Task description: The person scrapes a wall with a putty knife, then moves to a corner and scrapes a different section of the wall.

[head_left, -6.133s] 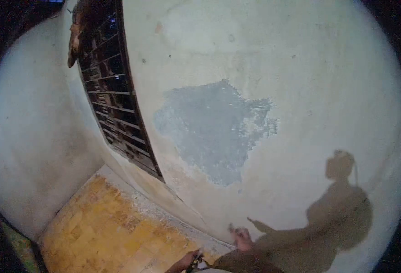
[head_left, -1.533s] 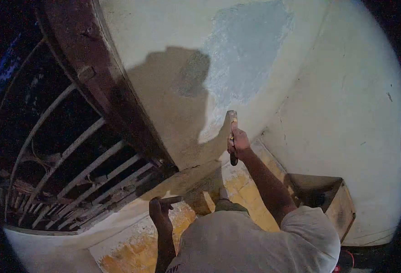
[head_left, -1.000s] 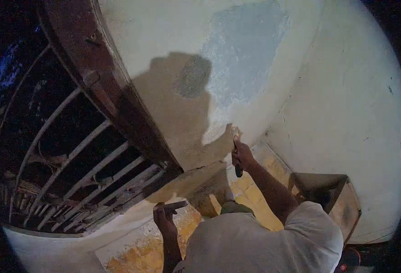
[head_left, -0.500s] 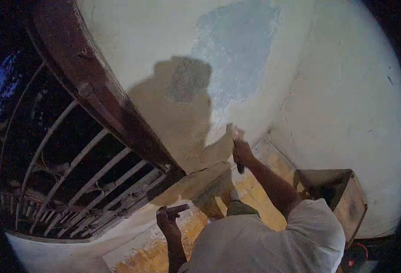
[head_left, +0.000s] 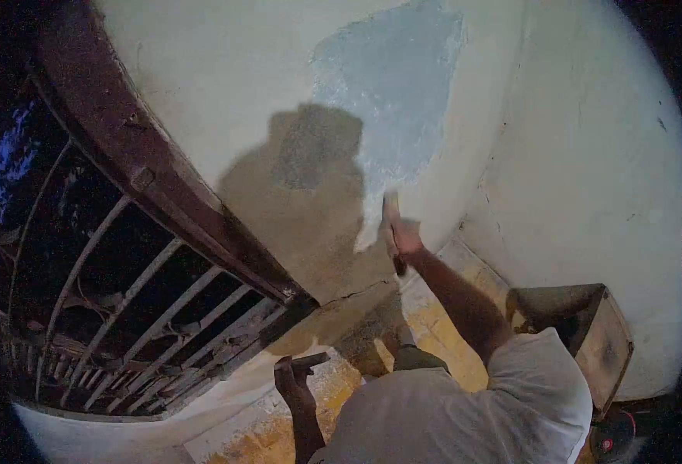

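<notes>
The right hand (head_left: pixel 407 238) was closed around a scraper (head_left: pixel 390 207), slightly blurred, its blade end directed at the wall (head_left: pixel 202 77) and its dark grip end showing below the fist. The scraper's long axis ran close to upright, leaning slightly. From this hand, the grey patch (head_left: pixel 391 93) lay upward, the patch's lower edge just beyond the blade end. Contact between blade and wall could not be confirmed. Of the two hands, the right was clearly nearer the patch.

The left hand (head_left: pixel 293 380) was found lower down, near the floor tiles (head_left: pixel 267 445) in the view, gripping a short bar-like piece (head_left: pixel 310 360) that pointed rightward, almost level; its kind could not be determined. A shadow (head_left: pixel 279 216) covered the patch's left portion. A barred window (head_left: pixel 151 282) stood to the left, and an open-topped box (head_left: pixel 604 352) to the right, beyond the right arm.
</notes>
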{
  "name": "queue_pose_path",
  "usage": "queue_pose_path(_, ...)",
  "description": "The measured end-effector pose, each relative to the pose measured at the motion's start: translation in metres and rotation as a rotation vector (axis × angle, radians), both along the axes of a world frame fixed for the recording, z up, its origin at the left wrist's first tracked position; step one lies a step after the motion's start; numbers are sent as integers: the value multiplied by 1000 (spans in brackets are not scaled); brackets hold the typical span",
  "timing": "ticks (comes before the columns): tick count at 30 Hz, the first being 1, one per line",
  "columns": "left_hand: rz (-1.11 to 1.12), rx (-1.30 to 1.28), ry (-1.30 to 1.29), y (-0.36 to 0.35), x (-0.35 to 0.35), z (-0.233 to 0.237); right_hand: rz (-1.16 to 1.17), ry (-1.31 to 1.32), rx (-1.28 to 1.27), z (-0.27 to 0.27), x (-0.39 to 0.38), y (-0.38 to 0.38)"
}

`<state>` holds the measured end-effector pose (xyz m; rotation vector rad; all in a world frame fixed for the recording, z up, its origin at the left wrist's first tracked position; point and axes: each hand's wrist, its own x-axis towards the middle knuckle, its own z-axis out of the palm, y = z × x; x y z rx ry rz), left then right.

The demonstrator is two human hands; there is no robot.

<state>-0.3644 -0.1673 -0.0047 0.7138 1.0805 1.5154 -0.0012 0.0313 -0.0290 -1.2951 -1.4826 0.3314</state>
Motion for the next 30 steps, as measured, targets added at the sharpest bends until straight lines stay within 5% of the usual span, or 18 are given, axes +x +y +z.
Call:
queue_pose_path(1,-6,-4,0,-2,-1,-1,62,373,-86,26,-2,15)
queue_pose_path(2,-5,-3,-7,-2,-2,-3,56,374,-87,55,-5,5)
queue_pose_path(4,-3,0,-17,-2,-3,-3,184,857,-311,115,-13,-21)
queue_pose_path(6,-31,19,34,-2,-3,2,122,868,-369,76,-4,-34)
queue_pose_path(8,-24,47,1,-4,-5,0,41,176,-64,-23,18,-31)
queue_pose_path(9,-14,75,-30,-4,-6,-1,47,174,-58,-12,5,-48)
queue_pose_path(11,-11,76,-31,-8,-14,-5,63,949,-742,33,-27,-81)
queue_pose_path(14,-9,27,15,-12,-22,-17,52,614,-483,-2,-9,-1)
queue_pose_path(17,-31,-30,72,-16,-26,-15,61,828,-541,54,-22,-34)
queue_pose_path(21,-8,22,-14,-16,-20,-19,93,693,-540,35,-22,-70)
queue_pose_path(24,-30,14,-26,-15,-18,-16,64,833,-747,2,-20,-73)
queue_pose_path(26,-25,28,-34,-16,-18,-15,43,307,-294,-41,-2,-30)
queue_pose_path(27,-35,47,-34,-17,-18,-14,57,305,-303,-8,-4,-23)
queue_pose_path(29,-29,31,-10,-22,-14,-13,357,1027,-503,91,-21,-22)
queue_pose_path(30,-40,25,10,-22,-11,-12,364,1030,-505,88,-20,-24)
